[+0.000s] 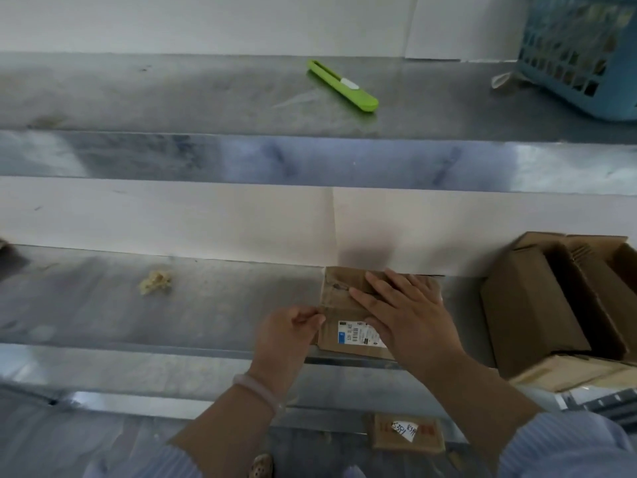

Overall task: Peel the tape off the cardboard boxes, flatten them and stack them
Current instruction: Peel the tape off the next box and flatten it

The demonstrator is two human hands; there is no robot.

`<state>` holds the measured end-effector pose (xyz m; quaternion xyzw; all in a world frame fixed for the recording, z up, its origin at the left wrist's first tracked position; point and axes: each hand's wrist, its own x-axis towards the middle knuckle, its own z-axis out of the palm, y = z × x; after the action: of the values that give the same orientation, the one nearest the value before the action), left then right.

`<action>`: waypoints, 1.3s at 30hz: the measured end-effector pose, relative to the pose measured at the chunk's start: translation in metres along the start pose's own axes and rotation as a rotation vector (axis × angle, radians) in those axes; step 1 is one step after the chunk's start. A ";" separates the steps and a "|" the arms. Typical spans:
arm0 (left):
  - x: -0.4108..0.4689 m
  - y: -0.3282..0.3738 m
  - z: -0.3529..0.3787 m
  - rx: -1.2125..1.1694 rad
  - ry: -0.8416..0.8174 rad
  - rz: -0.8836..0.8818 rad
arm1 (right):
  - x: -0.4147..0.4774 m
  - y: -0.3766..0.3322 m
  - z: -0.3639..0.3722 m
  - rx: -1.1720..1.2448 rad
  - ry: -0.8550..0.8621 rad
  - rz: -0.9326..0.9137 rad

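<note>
A small brown cardboard box (339,288) with a white label lies flat on the lower metal shelf (224,305). My right hand (403,312) presses on top of it with straight fingers. My left hand (293,334) pinches something thin at the box's left edge; whether it is tape or the cardboard edge I cannot tell. A crumpled ball of peeled tape (155,281) lies on the shelf to the left.
Several opened cardboard boxes (558,301) stand at the right. A green box cutter (343,87) lies on the upper shelf, and a blue plastic basket (579,53) sits at its far right. Another labelled box (406,432) lies on the floor below.
</note>
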<state>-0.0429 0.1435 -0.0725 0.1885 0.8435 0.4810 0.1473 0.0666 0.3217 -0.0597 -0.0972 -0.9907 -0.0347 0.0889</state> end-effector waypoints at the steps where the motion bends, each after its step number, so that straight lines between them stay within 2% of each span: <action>1: 0.000 -0.001 0.000 0.022 0.001 0.011 | 0.000 0.000 0.000 0.005 -0.015 0.006; 6: -0.001 -0.001 0.003 0.153 -0.082 0.009 | -0.001 -0.001 -0.001 0.001 -0.048 0.014; 8: -0.002 -0.001 0.002 0.154 -0.062 0.020 | -0.002 0.000 -0.001 0.003 -0.049 0.012; 15: -0.005 0.008 -0.003 -0.006 0.002 0.058 | -0.001 0.000 0.000 0.005 -0.043 0.008; 20: -0.004 0.025 0.001 -0.156 -0.023 0.068 | -0.002 0.001 0.004 0.035 0.007 -0.023; 22: 0.005 0.026 0.007 -0.111 -0.064 0.101 | -0.003 0.003 0.004 0.069 0.052 -0.041; 25: 0.020 0.025 0.012 0.004 -0.140 0.152 | -0.009 0.009 0.003 0.275 0.201 -0.062; 27: 0.025 0.024 0.012 0.105 -0.145 0.179 | -0.016 0.013 0.001 0.400 0.283 0.044; 28: 0.025 0.023 0.012 0.174 -0.137 0.216 | -0.022 0.017 0.003 0.451 0.277 0.172; 29: 0.024 0.025 0.011 0.272 -0.123 0.273 | -0.028 0.019 0.003 0.536 0.220 0.335; 31: 0.022 0.028 0.013 0.478 -0.091 0.437 | -0.037 0.020 0.006 0.859 0.056 0.611; 33: 0.024 0.036 0.016 0.620 -0.056 0.545 | -0.045 0.023 0.012 1.168 0.019 0.673; 36: 0.030 0.056 0.022 0.777 -0.053 0.563 | -0.051 0.024 0.004 1.258 0.006 0.674; 39: 0.032 0.068 0.037 0.873 -0.128 0.540 | -0.052 0.028 -0.003 1.291 0.070 0.704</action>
<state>-0.0436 0.2181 -0.0336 0.4723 0.8763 0.0923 -0.0233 0.1226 0.3389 -0.0647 -0.3368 -0.7206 0.5829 0.1657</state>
